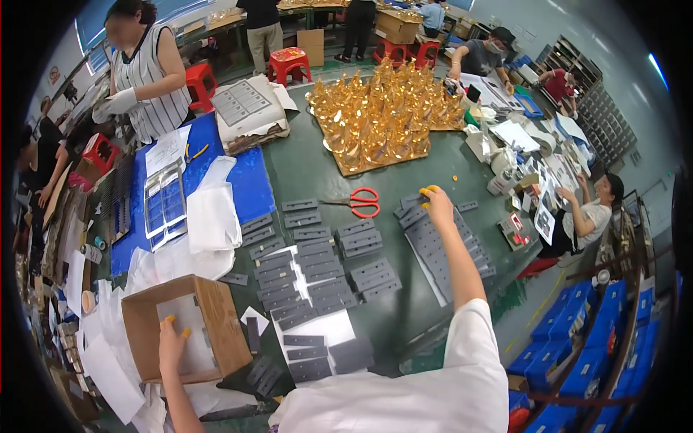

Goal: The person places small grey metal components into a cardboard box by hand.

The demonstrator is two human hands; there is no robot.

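My left hand (172, 348) reaches into an open cardboard box (225, 325) at the lower left. Its yellow-covered fingertips are apart, and nothing shows between them. Across the table, my right hand (438, 208) is closed at the end of a dark grey rectangular block (412, 202), at the far edge of a group of such blocks. Yellow covers its fingertips too; the exact grip is partly hidden. More grey blocks (317, 260) lie in rows at the middle, some on white sheets. Red-handled scissors (364, 203) rest beyond them.
Many shiny gold ornaments (382, 115) crowd a board at the far side. Left of the blocks are white plastic bags (214, 216) and a blue sheet (253, 180). Co-workers stand or sit around the table. Blue bins (570, 317) stand at the right.
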